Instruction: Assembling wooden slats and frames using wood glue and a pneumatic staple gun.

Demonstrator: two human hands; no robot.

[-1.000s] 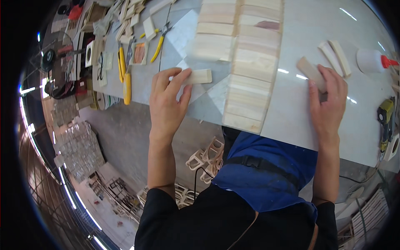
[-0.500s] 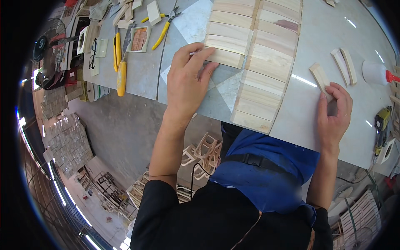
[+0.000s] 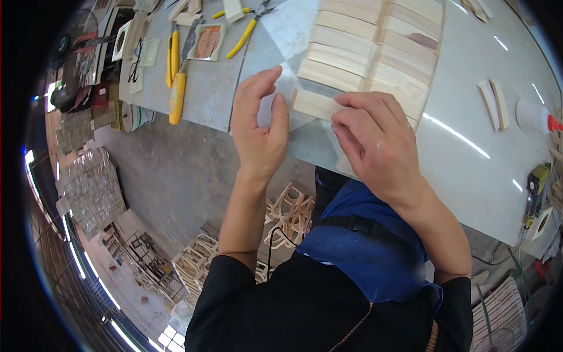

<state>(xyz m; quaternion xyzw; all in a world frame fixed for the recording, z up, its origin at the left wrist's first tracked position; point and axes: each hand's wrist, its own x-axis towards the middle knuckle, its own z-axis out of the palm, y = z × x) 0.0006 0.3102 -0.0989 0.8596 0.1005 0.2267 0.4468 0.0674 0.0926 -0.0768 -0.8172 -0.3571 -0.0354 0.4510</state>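
Two side-by-side columns of pale wooden slats run away from me on the table: a left column (image 3: pixel 340 41) and a right column (image 3: pixel 406 54), which has a reddish-brown patch on one slat. My right hand (image 3: pixel 384 146) pinches the right end of a loose wooden slat (image 3: pixel 312 104) just below the left column's near end, a narrow gap apart from it. My left hand (image 3: pixel 259 126) is off to the left of that slat, empty, with thumb and fingers apart. The right column's near end is partly hidden behind my right hand.
Yellow-handled pliers (image 3: pixel 249 34), a yellow-handled knife (image 3: pixel 177 97) and a small frame with reddish wood (image 3: pixel 207 42) lie at the left. To the right are two loose slats (image 3: pixel 494 105), a white bottle with red cap (image 3: pixel 531 117) and a yellow-black tool (image 3: pixel 536 182).
My right hand has carried a slat from the right side over to the left column's near end. My left hand has let go of the column and drawn back, opening.
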